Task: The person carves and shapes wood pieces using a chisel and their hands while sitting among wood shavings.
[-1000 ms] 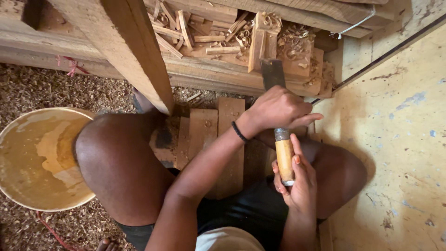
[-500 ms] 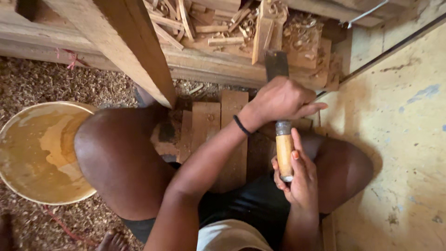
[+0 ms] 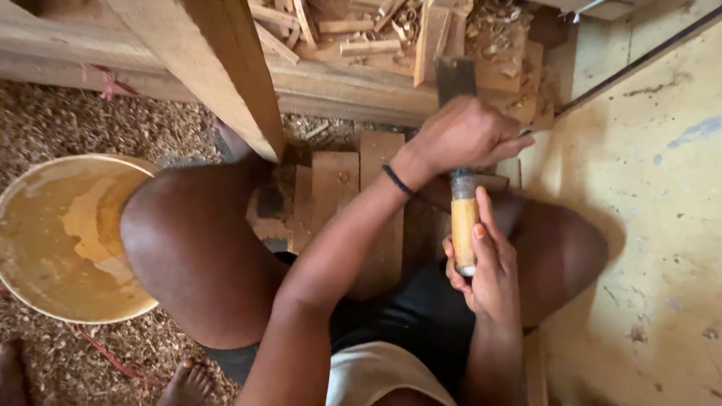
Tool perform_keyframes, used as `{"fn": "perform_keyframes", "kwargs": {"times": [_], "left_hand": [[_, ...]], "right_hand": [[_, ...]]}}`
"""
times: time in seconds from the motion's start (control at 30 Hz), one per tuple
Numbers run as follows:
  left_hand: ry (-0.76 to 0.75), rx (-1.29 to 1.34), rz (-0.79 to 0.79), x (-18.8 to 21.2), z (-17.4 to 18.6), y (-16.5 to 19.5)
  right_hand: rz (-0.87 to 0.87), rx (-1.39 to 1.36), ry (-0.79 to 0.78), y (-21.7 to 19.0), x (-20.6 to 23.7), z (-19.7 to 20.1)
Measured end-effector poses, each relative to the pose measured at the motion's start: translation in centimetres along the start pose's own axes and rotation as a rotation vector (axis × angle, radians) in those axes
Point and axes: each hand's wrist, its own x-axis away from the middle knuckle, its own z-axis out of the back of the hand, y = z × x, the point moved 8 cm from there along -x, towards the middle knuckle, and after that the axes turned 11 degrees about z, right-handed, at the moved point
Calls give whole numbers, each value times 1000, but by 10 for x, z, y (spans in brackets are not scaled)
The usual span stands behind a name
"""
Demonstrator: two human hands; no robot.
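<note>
**Two hands on one chisel, above the short boards**

One chisel [image 3: 460,158] is in hand: a wide dark blade pointing up toward the long timber, a metal collar, and a yellow wooden handle. The left hand [image 3: 462,135], with a dark band on its wrist, is clenched over the chisel where blade meets handle. The right hand [image 3: 487,263] cups the butt of the handle from below, its fingers [image 3: 489,225] laid loosely along the wood rather than wrapped tight.

Under the forearms lie three short flat boards [image 3: 335,188] side by side on the floor, between the person's two bent knees. One round yellowish tub [image 3: 30,293] sits at the left on the wood shavings [image 3: 75,128]. One slanted beam [image 3: 218,68] crosses the upper left. A pile of offcuts [image 3: 353,30], too jumbled to count, lies beyond the long timber.

Compared with half a second earlier, both hands hold the same grip and the chisel sits in much the same spot; only the view has drifted slightly.
</note>
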Motion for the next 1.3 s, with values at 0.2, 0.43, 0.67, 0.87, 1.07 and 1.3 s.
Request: {"fn": "perform_keyframes", "kwargs": {"times": [0.2,0.43,0.67,0.87,1.07,1.3], "left_hand": [[48,9,-28,-2,0,-10],[23,-47,-21,-29,0,-33],[-18,-79,33,-46,-8,-54],[4,-154,46,-44,-18,-50],[185,-189,-102,-24,-8,-15],[270,-441,157,7,71,-49]], "right_hand": [[-31,17,3,5,-8,-1],[0,-81,-22,11,-40,-9],[-12,-145,-3,14,-64,-5],[103,-277,-23,14,-65,8],[242,-328,5,4,-61,40],[148,-182,171,37,-23,85]]}}
